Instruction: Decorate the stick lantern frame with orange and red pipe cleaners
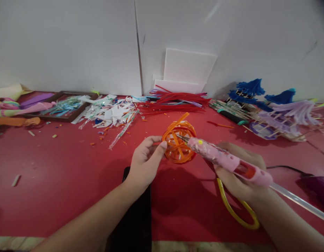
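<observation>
My left hand [147, 162] pinches the left rim of a round orange openwork frame [180, 158], made of fuzzy pipe-cleaner-like strips, and holds it above the table. In my right hand [243, 175] is a pink hot glue gun [219, 154], its metal nozzle at the inside of the orange frame. A clear glue stick [300, 202] sticks out of the gun's back end. Under my right hand, yellow scissors handles [225, 199] show; whether the hand touches them I cannot tell. Part of the right fingers is hidden behind the gun.
A black phone-like slab [135, 224] lies under my left forearm. Red pipe cleaners [174, 101], white scraps [114, 113] and a brown tray [62, 117] line the back. Blue and lilac tufted pieces on sticks [280, 115] stand right. A dark cable [288, 168] runs at right.
</observation>
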Tool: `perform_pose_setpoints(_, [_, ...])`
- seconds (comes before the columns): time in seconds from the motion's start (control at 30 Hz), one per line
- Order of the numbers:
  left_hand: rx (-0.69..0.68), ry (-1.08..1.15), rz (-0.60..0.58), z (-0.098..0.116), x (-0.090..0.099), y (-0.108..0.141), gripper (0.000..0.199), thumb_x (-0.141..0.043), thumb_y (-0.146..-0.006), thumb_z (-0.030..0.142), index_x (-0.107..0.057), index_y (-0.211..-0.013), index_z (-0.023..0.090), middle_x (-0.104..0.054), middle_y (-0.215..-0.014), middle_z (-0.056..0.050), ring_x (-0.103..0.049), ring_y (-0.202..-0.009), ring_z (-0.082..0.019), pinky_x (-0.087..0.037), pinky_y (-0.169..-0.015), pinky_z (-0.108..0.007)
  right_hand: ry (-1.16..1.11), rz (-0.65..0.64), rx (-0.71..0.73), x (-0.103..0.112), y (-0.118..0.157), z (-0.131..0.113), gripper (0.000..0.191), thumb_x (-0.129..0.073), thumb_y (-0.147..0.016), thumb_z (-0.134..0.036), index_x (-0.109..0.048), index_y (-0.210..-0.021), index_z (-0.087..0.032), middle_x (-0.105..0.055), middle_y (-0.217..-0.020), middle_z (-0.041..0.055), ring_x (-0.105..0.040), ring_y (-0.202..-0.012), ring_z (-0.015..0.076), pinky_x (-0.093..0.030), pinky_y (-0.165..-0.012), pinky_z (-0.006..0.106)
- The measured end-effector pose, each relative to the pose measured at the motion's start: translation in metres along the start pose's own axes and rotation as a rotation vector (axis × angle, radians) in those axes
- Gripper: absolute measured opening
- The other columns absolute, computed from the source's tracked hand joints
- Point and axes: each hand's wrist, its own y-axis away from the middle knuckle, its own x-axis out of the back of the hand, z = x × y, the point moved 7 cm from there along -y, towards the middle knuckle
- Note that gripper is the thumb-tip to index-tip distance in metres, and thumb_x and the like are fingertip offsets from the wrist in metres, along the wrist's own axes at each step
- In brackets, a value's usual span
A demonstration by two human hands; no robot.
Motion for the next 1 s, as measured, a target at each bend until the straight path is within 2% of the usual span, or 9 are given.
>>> perform_pose_setpoints(0.1, [0.025, -0.021, -0.053, -0.002, -0.005, 0.003, 0.025, -0.075, -0.073, 0.037, -0.065, -0.086, 0.018, -0.070, -0.070, 0.002, -0.065, -0.063, -0.008, -0.052, -0.063, -0.015, 0.008, 0.001, 0.063, -0.003, 0.000, -0.008, 0.014, -0.050, -0.072, -0.010, -0.054, -0.080, -0.021, -0.058, -0.063, -0.0012, -0.054, -0.049, 0.0109, -0.042, -0.045, 0.022])
perform_pose_setpoints(0.23, [0.019, -0.032, -0.108, -0.003, -0.008, 0.007, 0.023, -0.072, -0.076, 0.038, -0.064, -0.088, 0.019, -0.070, -0.073, 0.001, -0.064, -0.067, -0.008, -0.052, -0.065, -0.016, 0.002, 0.020, 0.039, -0.006, 0.005, -0.003, 0.013, -0.052, -0.074, -0.014, -0.054, -0.085, -0.021, -0.058, -0.065, -0.0022, -0.054, -0.050, 0.0106, -0.042, -0.046, 0.022])
perform_pose_setpoints(0.33, [0.009, -0.057, -0.133, -0.002, -0.010, 0.010, 0.023, -0.071, -0.078, 0.039, -0.064, -0.087, 0.019, -0.069, -0.071, 0.001, -0.061, -0.064, -0.008, -0.051, -0.062, -0.016, 0.057, 0.024, 0.014, -0.006, 0.006, -0.001, 0.012, -0.054, -0.074, -0.015, -0.053, -0.083, -0.022, -0.058, -0.064, -0.0029, -0.053, -0.049, 0.0105, -0.040, -0.045, 0.022])
perform_pose_setpoints(0.53, [0.004, -0.117, -0.125, -0.001, -0.011, 0.009, 0.024, -0.071, -0.077, 0.038, -0.062, -0.087, 0.018, -0.065, -0.063, 0.003, -0.057, -0.059, -0.006, -0.047, -0.057, -0.013, 0.115, 0.057, 0.060, -0.003, 0.006, -0.006, 0.009, -0.052, -0.076, -0.020, -0.052, -0.083, -0.023, -0.058, -0.063, -0.0024, -0.052, -0.048, 0.0116, -0.039, -0.045, 0.023])
perform_pose_setpoints(0.63, [0.008, -0.094, -0.137, -0.001, -0.012, 0.009, 0.024, -0.071, -0.077, 0.038, -0.062, -0.087, 0.019, -0.068, -0.066, 0.003, -0.060, -0.061, -0.006, -0.048, -0.058, -0.013, 0.121, 0.079, 0.047, 0.000, 0.007, -0.005, 0.006, -0.052, -0.076, -0.020, -0.052, -0.081, -0.023, -0.054, -0.060, -0.0033, -0.048, -0.045, 0.0102, -0.037, -0.043, 0.023])
perform_pose_setpoints(0.87, [0.010, -0.042, -0.137, -0.002, -0.014, 0.009, 0.022, -0.074, -0.075, 0.036, -0.064, -0.086, 0.020, -0.072, -0.072, 0.000, -0.065, -0.064, -0.009, -0.051, -0.062, -0.017, 0.101, 0.068, 0.046, 0.003, 0.005, -0.007, 0.009, -0.053, -0.074, -0.017, -0.048, -0.076, -0.024, -0.045, -0.055, -0.0049, -0.038, -0.040, 0.0093, -0.031, -0.039, 0.024])
perform_pose_setpoints(1.0, [-0.007, -0.067, -0.112, 0.001, -0.012, 0.009, 0.023, -0.075, -0.073, 0.036, -0.065, -0.084, 0.019, -0.072, -0.072, -0.001, -0.066, -0.063, -0.011, -0.052, -0.060, -0.020, 0.141, 0.058, 0.051, 0.003, 0.005, -0.008, 0.009, -0.052, -0.075, -0.017, -0.047, -0.077, -0.024, -0.046, -0.055, -0.0032, -0.041, -0.041, 0.0111, -0.031, -0.040, 0.026])
